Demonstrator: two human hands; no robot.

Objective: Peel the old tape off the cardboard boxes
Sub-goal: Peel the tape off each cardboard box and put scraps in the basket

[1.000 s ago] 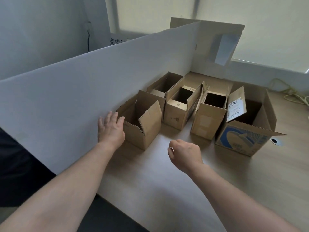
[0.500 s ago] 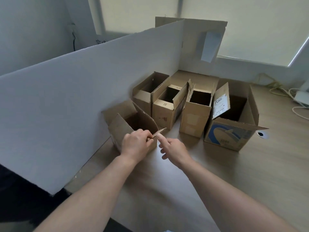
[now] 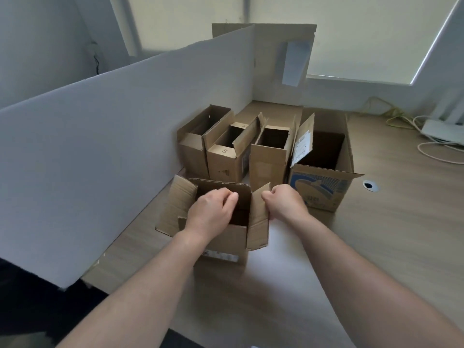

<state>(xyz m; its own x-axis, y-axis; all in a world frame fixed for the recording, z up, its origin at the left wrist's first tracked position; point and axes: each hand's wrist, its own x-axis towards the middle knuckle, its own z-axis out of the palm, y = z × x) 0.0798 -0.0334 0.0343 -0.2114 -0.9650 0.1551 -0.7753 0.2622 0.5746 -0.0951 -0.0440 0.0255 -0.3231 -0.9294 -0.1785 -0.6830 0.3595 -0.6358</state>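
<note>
An open brown cardboard box (image 3: 233,242) stands on the wooden table just in front of me, flaps up, with a pale label strip low on its near face. My left hand (image 3: 212,212) is closed over the box's near top edge, fingers curled at the opening. My right hand (image 3: 285,203) grips the box's right flap (image 3: 258,222). Behind it stand several more open boxes in a row: a narrow one (image 3: 193,151), one marked "8" (image 3: 223,159), a tall one (image 3: 268,164) and a large blue-printed one (image 3: 324,189). Tape is not clearly visible.
A white foam board partition (image 3: 113,146) runs along the left side of the table. A cardboard panel (image 3: 283,59) stands at the back. Cables and a white power strip (image 3: 442,129) lie at the far right. A cable hole (image 3: 370,185) sits in the tabletop.
The nearest box has been pulled away from the row toward me and turned. Both hands moved from its corner to its top edge and right flap.
</note>
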